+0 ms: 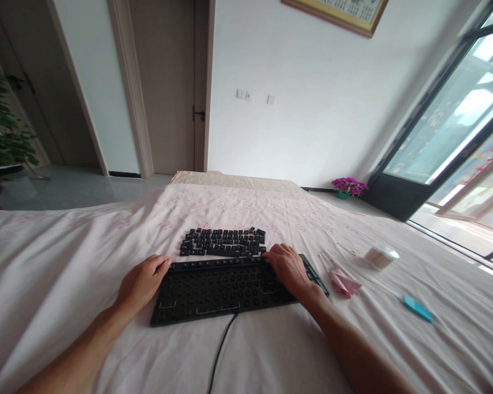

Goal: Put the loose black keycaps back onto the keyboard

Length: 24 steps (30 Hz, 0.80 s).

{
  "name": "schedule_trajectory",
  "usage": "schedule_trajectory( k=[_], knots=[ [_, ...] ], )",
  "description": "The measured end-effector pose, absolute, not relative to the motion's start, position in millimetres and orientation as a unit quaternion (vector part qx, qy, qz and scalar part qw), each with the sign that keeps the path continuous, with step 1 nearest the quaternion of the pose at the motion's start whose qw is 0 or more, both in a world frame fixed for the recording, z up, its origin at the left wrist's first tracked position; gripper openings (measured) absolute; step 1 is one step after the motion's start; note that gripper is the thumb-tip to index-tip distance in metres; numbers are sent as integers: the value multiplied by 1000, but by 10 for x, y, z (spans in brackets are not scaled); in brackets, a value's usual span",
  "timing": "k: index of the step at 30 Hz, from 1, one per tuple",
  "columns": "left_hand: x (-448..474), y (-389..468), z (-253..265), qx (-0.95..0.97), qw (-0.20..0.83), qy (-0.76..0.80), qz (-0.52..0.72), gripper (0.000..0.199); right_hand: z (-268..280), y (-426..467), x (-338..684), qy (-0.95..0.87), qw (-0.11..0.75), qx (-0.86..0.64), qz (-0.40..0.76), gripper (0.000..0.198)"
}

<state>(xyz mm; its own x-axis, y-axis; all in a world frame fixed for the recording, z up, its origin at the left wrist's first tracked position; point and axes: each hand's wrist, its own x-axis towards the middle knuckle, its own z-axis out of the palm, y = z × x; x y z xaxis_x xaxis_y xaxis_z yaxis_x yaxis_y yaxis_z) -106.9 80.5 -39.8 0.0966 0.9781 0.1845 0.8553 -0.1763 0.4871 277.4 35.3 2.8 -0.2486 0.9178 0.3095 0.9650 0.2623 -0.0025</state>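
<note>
A black keyboard (213,287) lies on the cloth in front of me, its main field stripped of keycaps. Keys remain along its far row and on the right-hand block. My left hand (145,278) is closed on the keyboard's far left corner, thumb and forefinger together there. Across the right part of the keyboard reaches my right hand (286,268), its bent fingers drawn together at the far edge. What its fingertips hold, if anything, is hidden. Just beyond the keyboard, loose black keycaps (224,241) are laid out in rows.
A cable (222,353) runs from the keyboard towards me. On the right lie a pink cloth (345,282), a clear-lidded tub of cotton swabs (380,257), a thin white-handled tool with a blue end (418,308) and thin sticks. A pale flowered cloth (94,246) with folds covers the surface.
</note>
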Motion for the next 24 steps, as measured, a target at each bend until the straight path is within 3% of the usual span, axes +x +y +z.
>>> schedule_trajectory(
  k=[16, 24],
  knots=[
    [-1067, 795, -383, 731, 130, 625, 242, 37, 115, 473, 2964, -729, 182, -653, -91, 26],
    [-1076, 802, -389, 728, 146, 622, 250, 37, 103, 912, 3271, -659, 86, -748, -12, 24]
  ],
)
